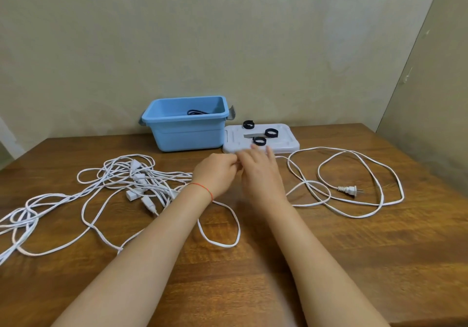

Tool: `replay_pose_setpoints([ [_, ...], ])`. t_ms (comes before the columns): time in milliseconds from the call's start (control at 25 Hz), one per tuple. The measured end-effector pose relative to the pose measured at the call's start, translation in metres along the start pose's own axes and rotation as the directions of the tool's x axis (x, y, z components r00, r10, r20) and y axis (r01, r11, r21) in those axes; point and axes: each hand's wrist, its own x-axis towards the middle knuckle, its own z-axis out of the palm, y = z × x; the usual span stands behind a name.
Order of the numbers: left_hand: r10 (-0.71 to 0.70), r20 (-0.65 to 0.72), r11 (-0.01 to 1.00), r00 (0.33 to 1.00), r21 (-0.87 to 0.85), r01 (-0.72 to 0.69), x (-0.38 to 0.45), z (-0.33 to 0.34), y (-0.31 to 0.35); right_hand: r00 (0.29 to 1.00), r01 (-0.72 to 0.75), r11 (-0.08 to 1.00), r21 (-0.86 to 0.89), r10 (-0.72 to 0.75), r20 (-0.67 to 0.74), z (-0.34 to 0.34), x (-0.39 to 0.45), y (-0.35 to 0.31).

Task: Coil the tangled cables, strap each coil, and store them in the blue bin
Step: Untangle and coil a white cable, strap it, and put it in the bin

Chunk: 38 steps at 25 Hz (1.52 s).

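White cables (119,182) lie in a tangle on the left of the wooden table (354,250), several small connectors caught in the knot, with long loops trailing to the near left edge. One strand runs from the tangle to the middle of the table, where both hands meet. The left hand (215,172) has its fingers curled and pinches the cable at the fingertips. The right hand (260,174) is just beside it, blurred, fingers stretched forward; whether it grips the cable I cannot tell. From the hands the cable runs on in loose loops over the right side of the table, ending in a two-pin plug (350,190). Behind the hands lies a white lid (286,146) carrying three black straps (271,133) rolled into rings. Left of the lid, touching it, stands the blue bin (187,134), with a dark coil (196,112) inside.
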Motion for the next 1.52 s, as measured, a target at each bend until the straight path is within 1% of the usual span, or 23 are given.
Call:
replay_pose_setpoints([
  [80,0.003,-0.001,1.0,1.0,-0.011,-0.003,0.002,0.001,-0.002,0.998,0.009,0.997,-0.074,-0.005,0.058,0.001,0.001,0.006],
  [160,-0.031,0.029,0.997,0.999,-0.066,0.033,-0.001,-0.001,-0.009,0.988,-0.139,0.975,-0.172,0.149,0.046,-0.001,0.001,0.027],
  [200,-0.052,0.059,0.991,0.997,-0.119,0.059,-0.003,-0.004,-0.013,0.962,-0.265,0.943,-0.201,0.272,0.006,-0.006,0.001,0.038],
  [280,-0.058,0.113,0.966,0.992,-0.243,0.084,-0.008,-0.009,-0.021,0.85,-0.525,0.826,-0.205,0.519,-0.084,-0.015,-0.002,0.062],
  [320,-0.044,0.135,0.95,0.99,-0.3,0.083,-0.01,-0.01,-0.025,0.796,-0.605,0.776,-0.177,0.591,-0.13,-0.019,-0.003,0.068],
  [360,-0.029,0.147,0.937,0.989,-0.341,0.079,-0.012,-0.011,-0.025,0.786,-0.615,0.778,-0.129,0.593,-0.175,-0.018,-0.004,0.068],
  [400,-0.016,0.154,0.931,0.988,-0.358,0.071,-0.012,-0.011,-0.024,0.823,-0.551,0.831,-0.076,0.527,-0.212,-0.016,-0.003,0.062],
  [440,-0.002,0.145,0.933,0.989,-0.356,0.054,-0.012,-0.01,-0.021,0.89,-0.418,0.907,-0.047,0.398,-0.22,-0.013,-0.001,0.05],
  [520,0.026,0.113,0.943,0.993,-0.332,0.013,-0.009,-0.008,-0.013,0.991,-0.068,0.998,0.009,0.068,-0.119,-0.005,0.001,0.014],
  [560,0.026,0.101,0.946,0.995,-0.323,0.008,-0.008,-0.008,-0.009,0.997,0.056,0.997,0.046,-0.053,-0.053,0.0,0.0,-0.001],
  [600,0.018,0.094,0.949,0.995,-0.316,0.013,-0.008,-0.009,-0.007,0.995,0.103,0.993,0.055,-0.103,0.007,0.002,-0.001,-0.009],
  [640,0.007,0.091,0.95,0.996,-0.312,0.022,-0.008,-0.01,-0.009,0.996,0.08,0.996,0.036,-0.082,0.047,0.002,-0.001,-0.007],
  [720,-0.022,0.098,0.948,0.995,-0.315,0.052,-0.009,-0.011,-0.019,0.986,-0.164,0.986,-0.013,0.164,0.034,-0.002,0.0,0.014],
  [800,-0.023,0.127,0.947,0.992,-0.315,0.063,-0.011,-0.012,-0.026,0.91,-0.413,0.91,-0.02,0.412,-0.057,-0.011,-0.001,0.036],
  [880,0.011,0.164,0.94,0.986,-0.338,0.046,-0.014,-0.01,-0.023,0.863,-0.498,0.867,-0.013,0.495,-0.099,-0.017,-0.003,0.042],
  [1000,0.002,0.141,0.918,0.99,-0.394,0.054,-0.013,-0.003,-0.015,0.921,-0.372,0.928,0.033,0.373,-0.111,-0.013,-0.003,0.03],
  [1080,-0.065,0.131,0.853,0.989,-0.508,0.123,-0.012,-0.003,-0.015,0.971,-0.236,0.963,0.133,0.24,-0.012,-0.006,-0.003,0.023],
  [1160,-0.078,0.172,0.791,0.982,-0.589,0.166,-0.012,-0.006,-0.016,0.981,-0.19,0.961,0.201,0.176,0.083,-0.004,-0.003,0.02],
  [1240,-0.025,0.279,0.736,0.96,-0.645,0.206,-0.017,-0.009,-0.012,0.984,-0.155,0.956,0.249,0.128,0.12,-0.006,-0.002,0.016],
  [1280,0.007,0.338,0.672,0.941,-0.699,0.245,-0.02,-0.009,-0.008,0.985,-0.132,0.952,0.275,0.095,0.143,-0.008,-0.002,0.012],
  [1360,0.082,0.388,0.447,0.918,-0.838,0.314,-0.024,-0.008,-0.005,0.983,-0.122,0.927,0.355,0.063,0.175,-0.008,-0.004,0.005],
  [1440,0.11,0.356,0.096,0.928,-0.933,0.347,-0.023,-0.007,-0.007,0.979,-0.173,0.894,0.413,0.111,0.17,-0.005,-0.005,0.003],
  [1520,0.034,0.309,-0.323,0.951,-0.897,0.303,-0.02,-0.008,-0.013,0.966,-0.249,0.88,0.405,0.196,0.168,-0.003,-0.006,0.006],
])
